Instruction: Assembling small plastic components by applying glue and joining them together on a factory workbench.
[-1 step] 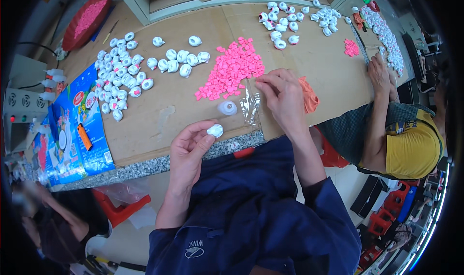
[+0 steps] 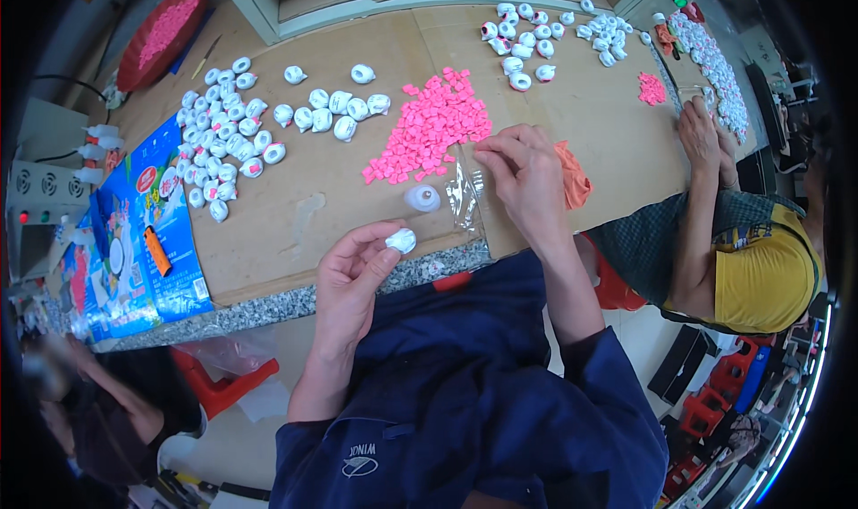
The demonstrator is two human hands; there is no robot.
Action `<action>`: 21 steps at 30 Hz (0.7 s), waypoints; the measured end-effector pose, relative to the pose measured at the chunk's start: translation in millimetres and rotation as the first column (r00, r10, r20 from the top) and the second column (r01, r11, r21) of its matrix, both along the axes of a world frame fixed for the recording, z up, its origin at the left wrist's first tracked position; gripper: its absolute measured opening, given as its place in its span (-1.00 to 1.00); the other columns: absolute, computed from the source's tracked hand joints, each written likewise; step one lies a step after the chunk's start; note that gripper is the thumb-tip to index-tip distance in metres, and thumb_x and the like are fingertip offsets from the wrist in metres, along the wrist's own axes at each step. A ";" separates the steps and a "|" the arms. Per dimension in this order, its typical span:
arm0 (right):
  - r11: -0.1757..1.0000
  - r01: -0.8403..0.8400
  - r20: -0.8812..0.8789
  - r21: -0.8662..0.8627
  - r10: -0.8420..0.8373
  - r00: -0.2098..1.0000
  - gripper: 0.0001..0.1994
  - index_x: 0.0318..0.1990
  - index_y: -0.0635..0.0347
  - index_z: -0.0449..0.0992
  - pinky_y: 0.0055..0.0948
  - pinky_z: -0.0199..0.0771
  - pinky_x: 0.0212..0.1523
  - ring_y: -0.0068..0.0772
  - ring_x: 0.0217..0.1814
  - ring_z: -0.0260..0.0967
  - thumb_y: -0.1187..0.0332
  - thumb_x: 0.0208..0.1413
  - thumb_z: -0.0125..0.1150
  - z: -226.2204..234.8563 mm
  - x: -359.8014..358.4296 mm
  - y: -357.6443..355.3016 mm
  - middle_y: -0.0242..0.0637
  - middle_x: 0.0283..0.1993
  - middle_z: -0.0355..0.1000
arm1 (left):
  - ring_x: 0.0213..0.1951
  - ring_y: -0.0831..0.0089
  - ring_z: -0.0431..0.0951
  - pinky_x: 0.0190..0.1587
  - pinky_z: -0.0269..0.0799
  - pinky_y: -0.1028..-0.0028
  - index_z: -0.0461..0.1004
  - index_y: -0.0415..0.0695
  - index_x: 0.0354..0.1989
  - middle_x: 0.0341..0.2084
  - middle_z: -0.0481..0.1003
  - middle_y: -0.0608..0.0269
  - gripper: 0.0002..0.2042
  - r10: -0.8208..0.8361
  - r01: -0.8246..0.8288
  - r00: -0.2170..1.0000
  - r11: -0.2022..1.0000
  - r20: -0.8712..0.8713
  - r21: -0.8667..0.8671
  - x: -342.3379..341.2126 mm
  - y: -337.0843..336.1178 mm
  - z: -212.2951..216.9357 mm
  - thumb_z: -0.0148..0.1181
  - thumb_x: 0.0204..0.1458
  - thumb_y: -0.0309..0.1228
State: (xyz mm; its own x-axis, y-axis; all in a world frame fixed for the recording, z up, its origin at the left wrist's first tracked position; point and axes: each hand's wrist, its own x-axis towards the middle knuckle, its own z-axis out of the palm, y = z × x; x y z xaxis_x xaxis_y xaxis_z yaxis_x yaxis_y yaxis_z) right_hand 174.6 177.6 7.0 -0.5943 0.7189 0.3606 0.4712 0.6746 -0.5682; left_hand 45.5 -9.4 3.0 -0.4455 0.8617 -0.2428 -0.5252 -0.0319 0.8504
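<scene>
Between the thumb and fingers of my left hand is a small white rounded piece, held over the table's front edge. My right hand is pinched closed at the right edge of a heap of small pink pieces. Whatever is in that pinch is too small to make out. A squat white bottle with a pointed tip stands between my hands. Beside it lies a crumpled clear plastic bag. An orange cloth lies just right of my right wrist.
Several white rounded pieces crowd the left side, with more at the back right. A red bowl of pink bits sits far left. An orange lighter rests on a blue printed sheet. A co-worker in yellow works at right.
</scene>
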 end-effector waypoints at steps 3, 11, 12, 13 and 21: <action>0.998 -0.063 -0.069 0.004 0.063 0.996 -0.92 -0.39 0.31 0.48 -0.52 0.34 -0.30 -0.44 -0.33 0.35 0.54 -0.09 0.14 11.7 3.7 -9.8 -0.28 -0.39 0.41 | -0.15 0.45 0.43 -0.04 0.33 0.48 0.36 -0.30 -0.12 -0.13 0.40 0.08 -0.77 -0.018 0.018 1.000 1.000 0.021 0.013 1.5 2.2 0.0 0.02 0.00 -0.63; 0.661 -0.367 -0.352 -0.655 0.163 0.922 -0.84 -0.26 0.34 0.39 -0.63 0.39 -0.29 -0.58 -0.30 0.40 0.57 -0.04 0.13 25.9 14.0 -68.2 -0.31 -0.39 0.43 | -0.12 0.53 0.41 -0.09 0.32 0.62 0.40 -0.31 -0.13 -0.14 0.37 0.19 -0.76 -0.058 0.061 0.997 0.997 -0.058 0.052 9.9 6.6 -4.5 0.00 -0.01 -0.68; 0.650 -0.347 -0.308 -0.676 0.178 0.935 -0.84 -0.26 0.34 0.39 -0.63 0.39 -0.30 -0.59 -0.32 0.41 0.57 -0.04 0.14 27.1 14.1 -68.9 -0.31 -0.39 0.43 | -0.12 0.53 0.41 -0.09 0.32 0.62 0.40 -0.31 -0.13 -0.14 0.37 0.19 -0.76 -0.057 0.060 0.997 0.997 -0.059 0.051 10.7 6.6 -4.5 0.00 -0.01 -0.68; 0.649 -0.348 -0.309 -0.676 0.179 0.934 -0.84 -0.26 0.34 0.39 -0.63 0.39 -0.30 -0.59 -0.32 0.41 0.57 -0.04 0.14 28.0 13.9 -69.2 -0.31 -0.39 0.43 | -0.12 0.53 0.41 -0.09 0.31 0.62 0.40 -0.31 -0.13 -0.14 0.36 0.19 -0.76 -0.073 0.078 0.993 0.996 -0.088 0.051 11.4 6.5 -4.4 0.00 -0.01 -0.68; 0.671 -0.273 -0.239 -0.689 0.145 0.960 -0.87 -0.31 0.35 0.42 -0.66 0.38 -0.37 -0.66 -0.39 0.39 0.54 -0.05 0.17 22.9 16.2 -69.6 -0.31 -0.46 0.45 | -0.15 0.53 0.41 -0.11 0.31 0.62 0.42 -0.31 -0.15 -0.15 0.36 0.20 -0.77 -0.125 0.132 0.975 0.991 -0.182 0.025 12.6 6.3 -4.0 -0.01 0.00 -0.67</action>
